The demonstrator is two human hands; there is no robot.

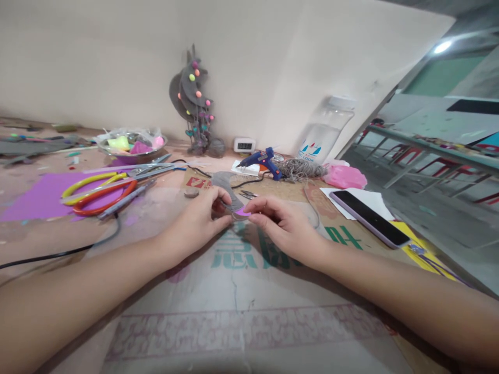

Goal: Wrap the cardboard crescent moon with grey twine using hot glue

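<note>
A curved grey felt piece (226,188) is held over the cardboard by my left hand (200,218), whose thumb and fingers pinch its left side. My right hand (284,226) pinches a small purple piece (242,212) at the lower end of the grey felt. Both hands are close together, fingertips nearly meeting at the purple piece. Just behind them lie small pliers (248,195). A blue glue gun (263,160) rests farther back, and a small grey lump (191,192) sits beside my left hand.
Scissors with yellow and red handles (105,195) lie left on purple sheets (42,195), near a bowl (132,150). Behind are a clock (245,145), grey yarn (300,170), a bottle (323,130) and a hanging felt ornament (191,93). A phone (368,218) lies right; a black cable (50,256) runs left.
</note>
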